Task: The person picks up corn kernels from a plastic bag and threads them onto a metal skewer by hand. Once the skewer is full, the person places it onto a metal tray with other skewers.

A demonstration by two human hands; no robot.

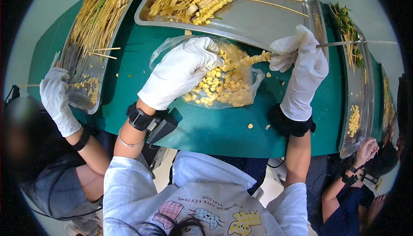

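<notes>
Cartoon-print shirt (215, 193) fronts the green table (215, 137) as a gloved right hand (303, 64) grips a skewer (337, 44) of yellow pieces (251, 59), its left end pinched by the left hand (183, 70) above a plastic bag (258, 80).

The green table (206, 139) carries metal trays (269, 21), a clear plastic bag (258, 80) and scattered yellow pieces (250, 126).

left co-worker (60, 186) beside left tray (101, 73) | right co-worker (344, 210) beside right tray (355, 89)
</notes>
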